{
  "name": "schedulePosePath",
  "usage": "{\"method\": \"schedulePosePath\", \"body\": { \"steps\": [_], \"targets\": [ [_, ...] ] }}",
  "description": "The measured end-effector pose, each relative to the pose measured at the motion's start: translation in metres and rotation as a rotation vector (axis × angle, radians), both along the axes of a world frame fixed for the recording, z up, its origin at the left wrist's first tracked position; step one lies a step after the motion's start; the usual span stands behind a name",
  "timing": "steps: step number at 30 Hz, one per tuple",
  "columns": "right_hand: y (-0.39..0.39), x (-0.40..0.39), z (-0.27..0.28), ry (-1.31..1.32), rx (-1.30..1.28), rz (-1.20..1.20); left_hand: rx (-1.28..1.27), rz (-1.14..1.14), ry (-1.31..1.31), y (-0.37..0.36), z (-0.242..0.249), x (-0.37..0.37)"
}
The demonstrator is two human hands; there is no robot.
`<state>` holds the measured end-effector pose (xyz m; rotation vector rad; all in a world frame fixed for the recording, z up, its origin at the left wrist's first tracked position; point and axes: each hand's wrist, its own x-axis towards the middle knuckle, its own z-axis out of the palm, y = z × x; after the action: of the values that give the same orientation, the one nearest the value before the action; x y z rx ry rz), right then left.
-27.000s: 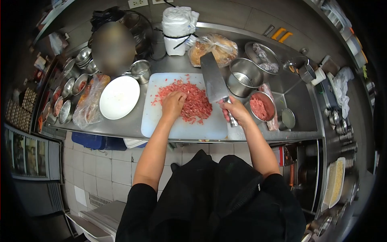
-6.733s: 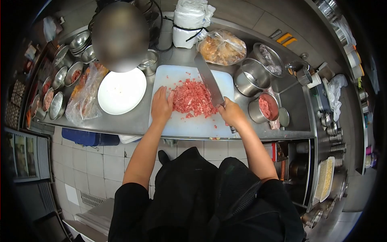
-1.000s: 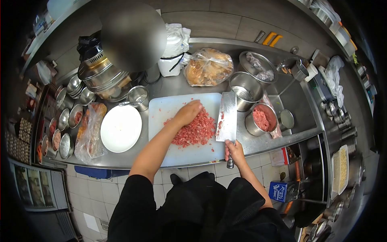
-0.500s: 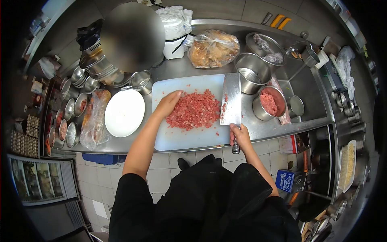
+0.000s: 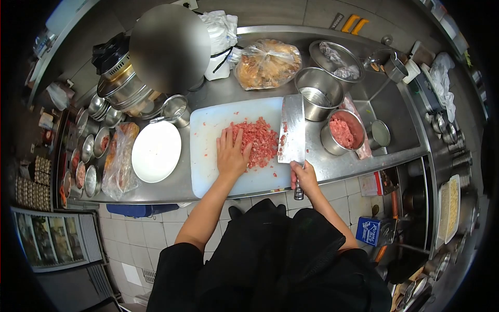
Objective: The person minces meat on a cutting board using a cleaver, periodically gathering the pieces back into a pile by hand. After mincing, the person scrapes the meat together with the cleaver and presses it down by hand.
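Chopped red meat (image 5: 261, 141) lies heaped on a pale cutting board (image 5: 208, 179). My left hand (image 5: 232, 156) rests with fingers spread against the left side of the heap, its thumb on the meat. At the board's right edge, my right hand (image 5: 304, 178) is closed round the handle of a cleaver (image 5: 292, 130). The broad blade lies over the board's right side, pointing away from me, with bits of meat stuck to it. Right of the blade stands a steel pot (image 5: 328, 138) with more meat (image 5: 341, 132) inside.
Left of the board is a white oval plate (image 5: 156, 152), then bagged food (image 5: 120, 161) and small metal bowls. A bag of browned food (image 5: 268, 63), a larger pot (image 5: 318, 96) and a wide bowl (image 5: 358, 62) stand behind. A sink (image 5: 397, 125) is at right.
My left hand has moved right and toward me, from the heap's upper left onto its left side, fingers now spread. The heap is narrower. The view has shifted slightly; my right hand still holds the cleaver.
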<state>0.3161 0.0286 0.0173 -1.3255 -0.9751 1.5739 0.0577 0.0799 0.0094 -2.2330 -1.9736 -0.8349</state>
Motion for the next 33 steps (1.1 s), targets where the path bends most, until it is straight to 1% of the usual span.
{"method": "schedulePosePath", "body": {
  "steps": [2,4,8,10,11,13,14,16,17,19,20,22,23,25,26,28,31,33],
  "targets": [
    [0.001,0.001,0.0,0.014,-0.009,0.002,-0.004,0.001,0.036,0.002,0.003,0.002],
    [0.001,0.002,0.001,-0.003,-0.02,0.007,-0.093,0.033,0.107,0.002,0.011,0.004],
    [-0.002,0.0,0.005,-0.011,-0.013,-0.005,-0.044,-0.035,0.109,0.041,0.019,0.015],
    [-0.002,0.001,0.003,0.0,-0.027,-0.009,-0.063,-0.223,-0.011,0.076,0.023,0.027],
    [-0.001,0.001,0.001,-0.006,-0.013,0.003,-0.061,-0.228,-0.012,0.092,0.024,0.03],
    [-0.001,0.001,0.0,-0.012,0.002,0.005,-0.41,-0.412,0.15,0.116,0.026,0.036],
    [-0.001,0.0,0.001,-0.008,0.006,0.008,-0.409,-0.421,0.15,0.122,0.027,0.039],
    [-0.002,0.001,0.003,-0.001,0.009,0.005,-0.466,-0.384,0.283,0.129,0.029,0.04],
    [-0.002,0.001,0.004,0.004,0.014,0.011,-0.469,-0.386,0.288,0.13,0.029,0.038],
    [-0.002,0.0,0.004,0.01,0.025,0.022,-0.536,-0.38,0.139,0.132,0.033,0.03],
    [-0.002,0.0,0.004,-0.003,0.012,0.015,-0.532,-0.379,0.141,0.132,0.035,0.024],
    [-0.001,0.001,0.004,-0.018,0.0,0.01,-0.498,-0.459,-0.252,0.128,0.036,0.012],
    [0.0,0.001,0.003,-0.009,0.009,0.013,-0.497,-0.453,-0.252,0.126,0.035,0.009],
    [0.0,0.001,0.002,0.003,0.017,0.033,-0.599,-0.333,-0.419,0.112,0.052,0.001],
    [0.001,0.002,0.001,0.007,0.007,0.029,-0.596,-0.319,-0.421,0.105,0.06,-0.003],
    [0.002,0.003,0.0,0.009,-0.006,0.037,-0.669,-0.328,-0.611,0.092,0.069,-0.012],
    [0.001,0.001,0.004,-0.014,0.002,0.016,-0.666,-0.265,-0.66,0.067,0.075,-0.027],
    [0.002,0.0,0.005,-0.028,-0.002,0.022,-0.688,-0.235,-0.641,0.051,0.077,-0.043]
  ]
}}
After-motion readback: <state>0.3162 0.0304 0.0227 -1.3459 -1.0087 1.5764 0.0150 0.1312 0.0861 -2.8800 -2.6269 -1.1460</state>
